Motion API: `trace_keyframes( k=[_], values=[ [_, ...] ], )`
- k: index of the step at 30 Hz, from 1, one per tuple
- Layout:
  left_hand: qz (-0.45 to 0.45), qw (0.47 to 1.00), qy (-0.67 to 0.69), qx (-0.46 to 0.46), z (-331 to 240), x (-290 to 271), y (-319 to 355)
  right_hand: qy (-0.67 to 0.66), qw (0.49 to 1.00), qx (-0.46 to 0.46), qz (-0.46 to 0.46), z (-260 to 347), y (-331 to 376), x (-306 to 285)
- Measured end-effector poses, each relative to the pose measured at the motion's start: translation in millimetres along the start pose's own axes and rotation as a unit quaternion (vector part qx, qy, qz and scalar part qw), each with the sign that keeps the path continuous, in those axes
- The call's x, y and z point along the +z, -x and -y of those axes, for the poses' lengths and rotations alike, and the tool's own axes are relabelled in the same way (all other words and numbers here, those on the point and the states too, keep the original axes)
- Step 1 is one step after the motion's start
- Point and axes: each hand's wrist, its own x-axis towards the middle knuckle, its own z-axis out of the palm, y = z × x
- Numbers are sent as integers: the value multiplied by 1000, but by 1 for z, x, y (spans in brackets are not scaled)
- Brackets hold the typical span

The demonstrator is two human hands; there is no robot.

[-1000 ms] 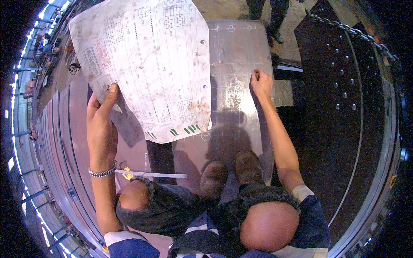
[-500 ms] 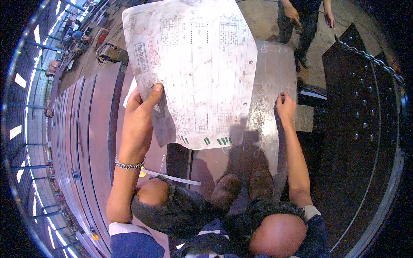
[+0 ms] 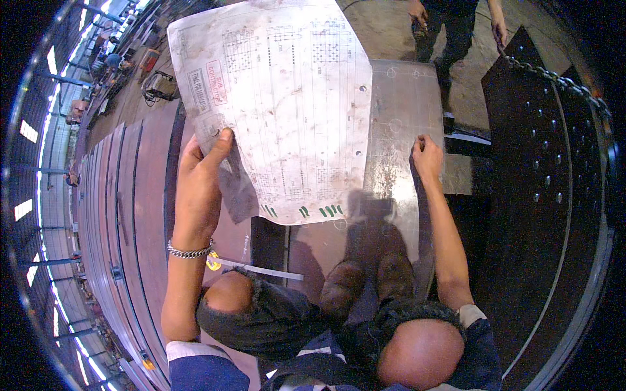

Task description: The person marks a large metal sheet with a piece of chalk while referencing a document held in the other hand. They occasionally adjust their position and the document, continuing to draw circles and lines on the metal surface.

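Left hand (image 3: 201,189) pinches the drawing sheet (image 3: 287,111) near its lower left; the sheet spreads up and rightward, above the metal plate (image 3: 405,98). Right hand (image 3: 428,158), curled near the plate's right edge, is apart from the sheet; its grip cannot be told

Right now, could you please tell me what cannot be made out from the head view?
In the head view:
Left hand: most fingers are hidden behind the paper sheet.
Paper sheet: its top is cut off by the upper edge, and its finest print is too small to read.
Right hand: its curled fingers hide whether it grips anything.
Co-worker: head cut off by the upper edge.
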Motion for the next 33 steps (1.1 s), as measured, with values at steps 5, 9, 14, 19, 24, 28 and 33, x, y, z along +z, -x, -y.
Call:
trace_keyframes(
  k=[5,9,14,19,24,28,33],
  values=[
    [-11,1000,-12,-6,19,-4,-8,-6,1000,0,4,-20,-6,21],
    [-33,999,-17,-40,29,-3,-11,-39,999,0,-15,-32,-1,29],
    [-65,996,-34,-43,31,-4,-11,-38,999,-5,-3,-22,4,23],
    [-69,996,-43,-36,35,-1,-14,1,999,-32,-23,-26,1,27],
    [-61,997,-19,-41,34,-7,-17,-8,999,-36,8,-17,0,27],
    [-69,996,-17,-48,33,-4,-16,-24,997,-66,25,-15,8,21],
    [-71,996,-8,-53,29,-12,-14,-16,997,-45,62,0,24,11]
  ],
)
